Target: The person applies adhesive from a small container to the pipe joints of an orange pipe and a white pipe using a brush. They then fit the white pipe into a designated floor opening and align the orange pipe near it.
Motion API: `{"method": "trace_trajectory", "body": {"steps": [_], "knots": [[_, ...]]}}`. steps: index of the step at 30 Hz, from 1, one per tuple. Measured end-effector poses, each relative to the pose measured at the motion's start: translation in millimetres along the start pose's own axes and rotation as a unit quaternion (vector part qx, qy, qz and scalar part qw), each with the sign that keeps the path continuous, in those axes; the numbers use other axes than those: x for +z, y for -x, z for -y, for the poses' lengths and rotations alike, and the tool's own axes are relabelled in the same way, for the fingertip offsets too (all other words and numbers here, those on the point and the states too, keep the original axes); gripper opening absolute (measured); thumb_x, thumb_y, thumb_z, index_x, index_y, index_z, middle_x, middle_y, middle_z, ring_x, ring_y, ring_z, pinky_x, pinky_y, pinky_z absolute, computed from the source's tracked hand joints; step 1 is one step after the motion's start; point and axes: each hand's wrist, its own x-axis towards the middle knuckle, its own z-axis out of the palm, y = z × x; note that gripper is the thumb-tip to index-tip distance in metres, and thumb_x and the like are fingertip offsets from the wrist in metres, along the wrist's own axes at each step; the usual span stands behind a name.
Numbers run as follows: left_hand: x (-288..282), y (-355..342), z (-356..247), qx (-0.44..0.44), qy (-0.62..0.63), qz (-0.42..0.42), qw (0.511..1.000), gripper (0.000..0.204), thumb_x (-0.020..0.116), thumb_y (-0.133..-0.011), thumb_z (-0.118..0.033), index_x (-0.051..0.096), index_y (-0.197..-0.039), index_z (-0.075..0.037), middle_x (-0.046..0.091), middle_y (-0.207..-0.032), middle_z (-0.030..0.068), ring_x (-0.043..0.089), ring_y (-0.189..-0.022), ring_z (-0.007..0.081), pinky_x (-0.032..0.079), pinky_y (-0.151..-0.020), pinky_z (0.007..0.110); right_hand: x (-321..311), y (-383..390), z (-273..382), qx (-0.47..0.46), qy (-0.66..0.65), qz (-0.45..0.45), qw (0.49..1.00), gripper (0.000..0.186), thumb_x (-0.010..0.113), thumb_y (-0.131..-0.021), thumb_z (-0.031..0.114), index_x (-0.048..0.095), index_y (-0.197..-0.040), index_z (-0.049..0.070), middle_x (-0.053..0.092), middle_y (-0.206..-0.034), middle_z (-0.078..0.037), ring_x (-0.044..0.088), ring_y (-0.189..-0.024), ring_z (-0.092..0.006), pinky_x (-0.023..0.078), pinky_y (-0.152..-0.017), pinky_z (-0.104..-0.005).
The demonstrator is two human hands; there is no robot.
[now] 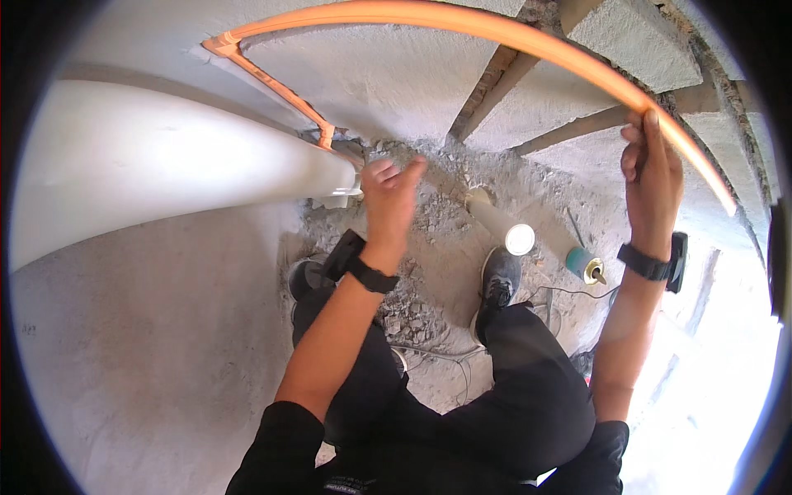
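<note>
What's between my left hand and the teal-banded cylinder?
In the head view, a white pipe lies between your left hand and the teal-banded cylinder, with rubble-strewn ground between hand and pipe.

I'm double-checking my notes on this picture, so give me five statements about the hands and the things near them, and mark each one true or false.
1. The right hand touches the orange strip. True.
2. The right hand's wrist is bare. False: a black band wraps it.
3. The left hand is apart from the orange strip. True.
4. The slim white tube is left of the can with a blue-green band. True.
5. The left hand is holding that can. False: neither hand touches it.
</note>
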Motion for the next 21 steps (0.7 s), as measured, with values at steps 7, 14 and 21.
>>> {"method": "trace_trajectory", "body": {"steps": [7,14,21], "knots": [[-102.8,-27.2,8.2,-0.146,-0.001,-0.019,0.989,0.087,0.085,-0.073,-0.039,0.040,-0.140,-0.007,0.046,-0.136,0.0083,0.040,-0.126,0.0217,0.035,-0.099,0.042,-15.4,81.2,-55.2,0.063,-0.275,0.124,0.951,0.075,0.059,-0.098,0.048,0.034,-0.151,0.002,0.066,-0.106,-0.012,0.051,-0.065,-0.0085,0.037,-0.057,-0.0205],[-128.3,-49.7,-16.6,0.075,-0.036,-0.101,0.991,0.138,0.094,-0.064,-0.016,-0.011,-0.154,-0.004,0.014,-0.157,0.0192,0.023,-0.145,0.0331,0.025,-0.118,0.046,-34.2,138.5,-74.0,-0.122,-0.154,0.266,0.944,0.084,0.078,-0.082,0.046,0.041,-0.146,0.007,0.062,-0.110,-0.014,0.062,-0.076,-0.0205,0.049,-0.071,-0.0326],[-124.4,-58.6,-42.7,0.222,-0.043,-0.110,0.968,0.083,0.089,-0.069,-0.004,0.041,-0.135,0.002,0.055,-0.128,0.0131,0.054,-0.116,0.0234,0.042,-0.106,0.037,-18.2,174.2,-68.3,-0.067,-0.240,0.293,0.923,0.083,0.087,-0.076,0.033,0.049,-0.144,0.006,0.065,-0.116,-0.020,0.068,-0.095,-0.0278,0.053,-0.088,-0.0426]]}}
